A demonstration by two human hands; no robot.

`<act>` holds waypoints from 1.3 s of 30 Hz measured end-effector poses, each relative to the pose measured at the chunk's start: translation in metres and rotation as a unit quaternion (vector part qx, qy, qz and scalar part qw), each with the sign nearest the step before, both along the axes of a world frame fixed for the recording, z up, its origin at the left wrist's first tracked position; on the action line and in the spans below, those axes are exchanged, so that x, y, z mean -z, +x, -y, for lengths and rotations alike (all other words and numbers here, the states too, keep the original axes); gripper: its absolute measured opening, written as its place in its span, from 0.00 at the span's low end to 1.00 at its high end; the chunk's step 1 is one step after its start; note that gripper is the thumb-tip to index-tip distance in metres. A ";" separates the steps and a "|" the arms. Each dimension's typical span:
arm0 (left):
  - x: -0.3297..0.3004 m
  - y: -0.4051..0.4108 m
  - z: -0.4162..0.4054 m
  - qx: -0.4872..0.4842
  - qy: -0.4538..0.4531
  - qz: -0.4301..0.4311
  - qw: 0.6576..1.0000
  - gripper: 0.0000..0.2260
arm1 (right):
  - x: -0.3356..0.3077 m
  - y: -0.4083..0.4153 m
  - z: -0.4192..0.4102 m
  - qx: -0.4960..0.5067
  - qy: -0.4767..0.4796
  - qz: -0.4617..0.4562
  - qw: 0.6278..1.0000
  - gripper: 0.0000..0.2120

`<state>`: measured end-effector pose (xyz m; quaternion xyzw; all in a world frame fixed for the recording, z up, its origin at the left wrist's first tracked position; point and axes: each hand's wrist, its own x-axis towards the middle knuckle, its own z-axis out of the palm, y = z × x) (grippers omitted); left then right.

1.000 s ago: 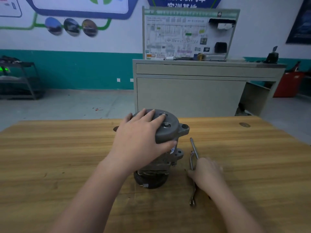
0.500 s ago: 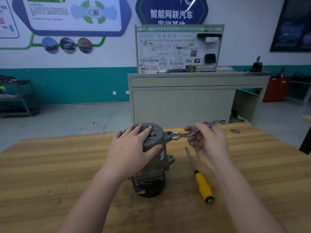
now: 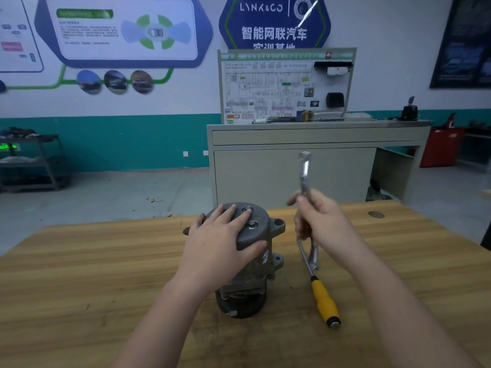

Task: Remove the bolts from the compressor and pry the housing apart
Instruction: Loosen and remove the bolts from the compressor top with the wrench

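Steel wrench pinched upright in the right hand beside the compressor, left hand spread flat and clamping its top — seat the ring squarely before turning.

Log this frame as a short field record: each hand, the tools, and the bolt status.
left hand: rests on top of the compressor, steadying it
right hand: grips a wrench, held nearly upright, clear of the compressor
screwdriver: yellow handle, lying on the wooden table right of the compressor
bolts: wrench not on any bolt
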<state>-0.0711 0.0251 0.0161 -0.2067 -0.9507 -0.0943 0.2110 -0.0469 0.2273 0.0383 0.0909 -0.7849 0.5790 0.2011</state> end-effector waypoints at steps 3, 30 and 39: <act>0.001 0.001 0.001 -0.004 0.006 -0.005 1.000 0.35 | 0.001 0.000 0.002 -0.017 0.127 0.002 0.992 0.10; 0.004 0.004 -0.004 0.012 0.030 -0.058 0.998 0.35 | -0.033 -0.005 0.008 0.235 0.541 0.001 0.807 0.23; 0.006 0.002 -0.008 0.016 0.058 -0.056 0.997 0.41 | -0.048 -0.017 0.002 0.196 0.480 0.134 0.844 0.25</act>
